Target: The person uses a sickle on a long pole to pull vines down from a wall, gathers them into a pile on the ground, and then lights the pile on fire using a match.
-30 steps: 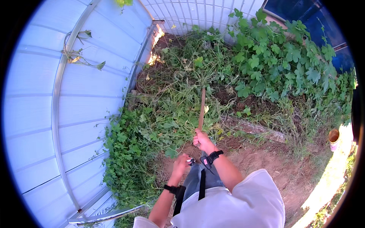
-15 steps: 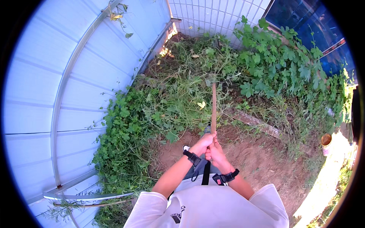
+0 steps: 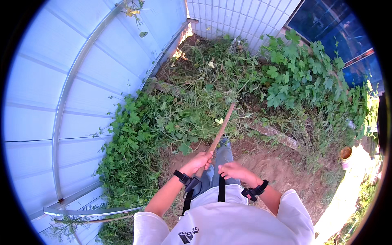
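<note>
A long wooden tool handle [image 3: 220, 132] slants from my hands up into the weeds [image 3: 192, 102], and its head is hidden among the stems. My left hand [image 3: 199, 161] is wrapped around the lower part of the handle. My right hand [image 3: 233, 169] sits just right of the handle's end with its fingers curled. I cannot tell whether it touches the wood. Both wrists wear black straps. My jeans-clad legs [image 3: 218, 161] stand on bare brown soil [image 3: 265, 163].
A white corrugated wall with metal rails [image 3: 61, 122] curves along the left. A white tiled wall [image 3: 241, 16] closes the back. Broad-leaved vines [image 3: 306, 77] fill the right, beside a long flat stone [image 3: 271, 132]. A small orange pot [image 3: 346, 153] stands at the far right.
The handle has tilted, with its far end swung right. My right hand has come off its grip above my left hand and now sits to the right of the handle's end.
</note>
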### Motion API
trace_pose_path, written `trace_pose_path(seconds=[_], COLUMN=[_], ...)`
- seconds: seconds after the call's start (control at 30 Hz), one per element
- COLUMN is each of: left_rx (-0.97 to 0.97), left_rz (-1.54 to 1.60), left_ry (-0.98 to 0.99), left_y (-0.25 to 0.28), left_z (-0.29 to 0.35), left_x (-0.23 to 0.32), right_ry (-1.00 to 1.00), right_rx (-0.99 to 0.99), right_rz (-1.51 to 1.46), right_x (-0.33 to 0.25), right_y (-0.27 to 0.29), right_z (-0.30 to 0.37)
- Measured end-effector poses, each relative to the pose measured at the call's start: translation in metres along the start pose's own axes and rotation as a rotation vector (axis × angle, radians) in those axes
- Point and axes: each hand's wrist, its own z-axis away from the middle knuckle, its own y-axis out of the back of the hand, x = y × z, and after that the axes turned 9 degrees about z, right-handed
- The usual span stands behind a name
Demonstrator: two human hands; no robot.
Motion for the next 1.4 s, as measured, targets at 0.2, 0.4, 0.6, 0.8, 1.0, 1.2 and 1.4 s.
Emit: trace_pose_path(seconds=[0.2, 0.4, 0.6, 0.8, 1.0, 1.2, 1.4], left_rx=[0.0, -0.036, -0.206, -0.195, -0.034, -0.054, 0.517], left_rz=[-0.178, -0.295, -1.309, -1.283, -1.092, -0.285, -0.582], left_ry=[0.0, 0.146, -0.271, -0.603, -0.74, -0.411, -0.272], left_y=[-0.041, -0.048, -0.052, -0.145, -0.175, -0.115, 0.046], left_z=[-0.002, 0.027, -0.042, -0.137, -0.186, -0.134, -0.044], left_x=[0.029, 0.061, 0.134, 0.171, 0.179, 0.198, 0.073], right_ry=[-0.133, -0.034, 0.009, 0.476, 0.149, 0.018, -0.05], right_rx=[0.085, 0.095, 0.534, 0.958, 0.686, 0.65, 1.263], right_rz=[-0.775, -1.502, -1.823, -1.567, -1.418, -1.471, -1.307], right_x=[-0.026, -0.007, 0.019, -0.007, -0.076, -0.061, 0.008], right_y=[0.091, 0.136, 0.195, 0.318, 0.305, 0.316, 0.41], right_z=[-0.09, -0.211, -0.112, -0.04, -0.115, -0.195, -0.226])
